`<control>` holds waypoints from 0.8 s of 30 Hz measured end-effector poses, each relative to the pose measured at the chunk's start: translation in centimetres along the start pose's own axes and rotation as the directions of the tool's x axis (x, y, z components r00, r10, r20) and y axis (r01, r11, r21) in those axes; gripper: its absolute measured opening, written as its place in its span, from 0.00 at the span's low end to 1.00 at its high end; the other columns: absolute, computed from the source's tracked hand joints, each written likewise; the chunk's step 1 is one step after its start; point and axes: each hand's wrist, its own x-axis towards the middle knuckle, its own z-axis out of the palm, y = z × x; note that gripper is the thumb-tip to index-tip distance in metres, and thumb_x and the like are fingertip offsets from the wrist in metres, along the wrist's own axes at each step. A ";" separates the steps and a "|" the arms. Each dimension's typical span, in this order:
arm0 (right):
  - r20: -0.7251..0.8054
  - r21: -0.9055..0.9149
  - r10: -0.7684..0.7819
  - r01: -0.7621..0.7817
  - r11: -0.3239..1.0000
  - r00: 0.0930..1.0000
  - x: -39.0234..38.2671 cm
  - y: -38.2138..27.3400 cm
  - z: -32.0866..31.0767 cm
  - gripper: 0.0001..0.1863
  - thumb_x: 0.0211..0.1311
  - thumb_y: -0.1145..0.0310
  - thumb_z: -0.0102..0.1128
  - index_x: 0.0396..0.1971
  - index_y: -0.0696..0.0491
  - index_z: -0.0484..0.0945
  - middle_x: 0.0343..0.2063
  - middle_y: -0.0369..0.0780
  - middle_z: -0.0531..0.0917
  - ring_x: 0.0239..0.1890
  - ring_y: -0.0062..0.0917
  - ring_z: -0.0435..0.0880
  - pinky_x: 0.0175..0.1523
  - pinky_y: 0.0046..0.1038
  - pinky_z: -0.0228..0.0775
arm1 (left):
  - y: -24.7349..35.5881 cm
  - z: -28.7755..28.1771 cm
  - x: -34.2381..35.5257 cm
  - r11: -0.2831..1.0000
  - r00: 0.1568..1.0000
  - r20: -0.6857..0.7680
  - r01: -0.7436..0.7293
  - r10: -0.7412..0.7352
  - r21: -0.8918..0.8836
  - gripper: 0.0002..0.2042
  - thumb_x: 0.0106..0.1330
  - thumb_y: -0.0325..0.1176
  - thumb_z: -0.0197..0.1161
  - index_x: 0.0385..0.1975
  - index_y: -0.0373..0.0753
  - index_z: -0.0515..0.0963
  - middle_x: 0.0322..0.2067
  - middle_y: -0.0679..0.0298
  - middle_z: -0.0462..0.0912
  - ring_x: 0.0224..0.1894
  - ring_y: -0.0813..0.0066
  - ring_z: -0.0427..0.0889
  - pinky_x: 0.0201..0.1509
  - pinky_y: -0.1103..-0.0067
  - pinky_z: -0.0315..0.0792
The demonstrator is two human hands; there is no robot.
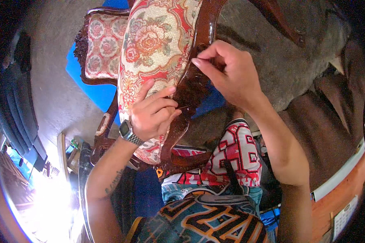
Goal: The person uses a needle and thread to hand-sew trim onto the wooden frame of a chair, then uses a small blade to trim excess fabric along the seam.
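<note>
A carved dark wood chair holds a padded panel (150, 40) in cream, red and green floral fabric. My left hand (154, 109), a metal watch at its wrist, rests against the panel’s lower right edge with fingers bent; a thin pin-like thing shows by its fingertips, too small to make out. My right hand (221, 71) is higher, beside the dark wood frame (203, 26), its thumb and forefinger close together in a pinch; whatever they hold is too small to see. A smaller floral cushioned panel (103, 44) shows at upper left.
Blue sheeting (93, 97) lies on the grey concrete floor (48, 93) under the chair. Brown material (308, 125) is heaped at right near an orange-brown board (348, 186). Dark stacked material (16, 113) stands at left above bright glare. My leg in patterned shorts (235, 158) is below.
</note>
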 end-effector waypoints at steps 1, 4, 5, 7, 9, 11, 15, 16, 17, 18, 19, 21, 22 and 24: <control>-0.001 0.002 0.000 0.000 1.000 1.000 0.4 0.3 0.4 0.06 0.55 0.69 0.62 0.29 0.56 0.76 0.22 0.45 0.81 0.24 0.38 0.82 0.28 0.31 0.72 | 0.0 -0.1 0.1 1.000 1.000 0.001 0.003 -0.003 0.003 0.10 0.47 0.26 0.70 0.18 0.43 0.73 0.26 0.69 0.81 0.47 0.68 0.82 0.65 0.62 0.58; 0.004 0.064 -0.125 0.124 0.990 0.992 0.9 1.0 1.4 0.07 0.53 0.69 0.63 0.25 0.56 0.76 0.19 0.45 0.80 0.22 0.39 0.81 0.27 0.33 0.71 | 0.2 -0.2 0.3 1.000 1.000 0.004 0.011 -0.011 -0.011 0.10 0.47 0.26 0.70 0.18 0.43 0.73 0.25 0.69 0.81 0.46 0.68 0.82 0.64 0.62 0.58; 0.010 0.031 -0.126 0.125 0.992 0.992 0.9 0.9 1.7 0.07 0.52 0.69 0.63 0.26 0.55 0.75 0.19 0.46 0.80 0.22 0.40 0.81 0.27 0.34 0.71 | 0.1 -0.2 0.3 1.000 1.000 0.005 0.014 -0.014 -0.010 0.10 0.47 0.26 0.70 0.18 0.43 0.73 0.25 0.69 0.81 0.46 0.68 0.82 0.64 0.62 0.58; 0.016 0.001 -0.127 0.127 0.992 0.992 1.0 0.9 2.0 0.06 0.52 0.70 0.63 0.26 0.55 0.75 0.19 0.46 0.79 0.23 0.41 0.81 0.27 0.34 0.71 | 0.0 -0.2 0.2 1.000 1.000 -0.004 0.012 -0.012 -0.027 0.10 0.47 0.26 0.70 0.18 0.43 0.73 0.25 0.69 0.80 0.46 0.68 0.82 0.64 0.62 0.58; 0.033 0.016 -0.100 0.099 0.995 0.994 1.1 1.0 2.2 0.05 0.51 0.72 0.62 0.26 0.56 0.74 0.19 0.47 0.79 0.23 0.41 0.81 0.27 0.35 0.72 | 0.1 -0.3 0.2 0.999 1.000 0.008 0.024 -0.024 -0.028 0.10 0.47 0.26 0.70 0.18 0.43 0.73 0.25 0.69 0.80 0.46 0.68 0.82 0.64 0.62 0.58; 0.033 0.000 -0.111 0.111 0.994 0.993 1.2 1.0 2.0 0.05 0.50 0.73 0.61 0.26 0.56 0.74 0.19 0.47 0.79 0.23 0.41 0.81 0.28 0.35 0.72 | 0.1 -0.3 0.2 0.999 0.999 0.018 0.032 -0.031 -0.033 0.10 0.47 0.26 0.70 0.18 0.43 0.73 0.25 0.69 0.80 0.45 0.68 0.82 0.64 0.63 0.58; 0.013 0.037 -0.137 0.136 0.990 0.991 0.9 1.5 2.4 0.06 0.49 0.74 0.61 0.26 0.56 0.73 0.19 0.48 0.79 0.24 0.42 0.82 0.28 0.35 0.72 | 0.0 -0.3 0.2 0.999 0.999 0.022 0.025 -0.024 -0.034 0.10 0.47 0.26 0.70 0.18 0.43 0.73 0.25 0.69 0.80 0.45 0.69 0.82 0.64 0.63 0.57; 0.010 0.039 -0.137 0.136 0.990 0.991 0.9 1.4 2.4 0.06 0.49 0.74 0.61 0.26 0.56 0.73 0.19 0.48 0.79 0.24 0.42 0.82 0.28 0.35 0.72 | 0.0 -0.3 0.1 0.999 0.999 0.025 0.030 -0.029 -0.031 0.10 0.47 0.27 0.70 0.17 0.43 0.73 0.25 0.69 0.80 0.46 0.69 0.82 0.64 0.63 0.57; 0.006 0.030 -0.151 0.151 0.988 0.988 0.9 1.3 2.4 0.06 0.49 0.74 0.61 0.26 0.56 0.73 0.19 0.48 0.79 0.24 0.42 0.82 0.28 0.35 0.73 | 0.0 -0.4 0.1 0.999 0.999 0.028 0.029 -0.028 -0.029 0.10 0.47 0.27 0.70 0.17 0.43 0.73 0.25 0.69 0.80 0.46 0.69 0.82 0.64 0.63 0.57; 0.003 0.022 -0.166 0.166 0.986 0.986 1.0 1.1 2.4 0.06 0.48 0.75 0.61 0.26 0.56 0.73 0.19 0.48 0.79 0.25 0.42 0.82 0.28 0.35 0.73 | 0.1 -0.5 0.0 0.999 0.999 0.027 0.027 -0.026 -0.022 0.10 0.47 0.27 0.70 0.17 0.43 0.73 0.25 0.70 0.80 0.46 0.69 0.82 0.64 0.63 0.57; -0.002 0.027 -0.163 0.163 0.986 0.987 0.9 1.2 2.3 0.06 0.48 0.75 0.61 0.26 0.56 0.73 0.19 0.48 0.79 0.25 0.42 0.82 0.28 0.35 0.73 | 0.1 -0.4 0.1 1.000 0.999 0.032 0.024 -0.024 -0.015 0.10 0.48 0.27 0.70 0.17 0.43 0.73 0.25 0.70 0.80 0.46 0.70 0.82 0.64 0.63 0.57; 0.000 -0.038 -0.189 0.189 0.981 0.982 0.9 1.3 2.1 0.06 0.48 0.75 0.61 0.25 0.56 0.72 0.18 0.48 0.78 0.24 0.43 0.81 0.27 0.36 0.72 | 0.1 -0.2 0.3 1.000 0.999 0.044 0.020 -0.020 -0.013 0.09 0.48 0.27 0.70 0.18 0.43 0.73 0.25 0.70 0.80 0.45 0.70 0.82 0.64 0.62 0.57; -0.001 -0.038 -0.189 0.189 0.981 0.982 0.9 1.3 2.1 0.06 0.48 0.75 0.61 0.25 0.56 0.72 0.18 0.48 0.78 0.24 0.43 0.81 0.27 0.36 0.72 | 0.1 -0.2 0.3 1.000 0.999 0.042 0.019 -0.018 -0.011 0.09 0.48 0.27 0.70 0.18 0.43 0.73 0.25 0.70 0.81 0.45 0.70 0.82 0.64 0.62 0.57; 0.010 -0.033 -0.216 0.216 0.976 0.976 1.1 1.3 2.1 0.06 0.48 0.75 0.60 0.25 0.56 0.72 0.18 0.48 0.78 0.23 0.43 0.81 0.27 0.37 0.72 | 0.0 -0.2 0.2 1.000 0.999 0.037 0.019 -0.018 -0.010 0.09 0.48 0.27 0.70 0.17 0.43 0.73 0.25 0.70 0.81 0.45 0.70 0.82 0.64 0.62 0.57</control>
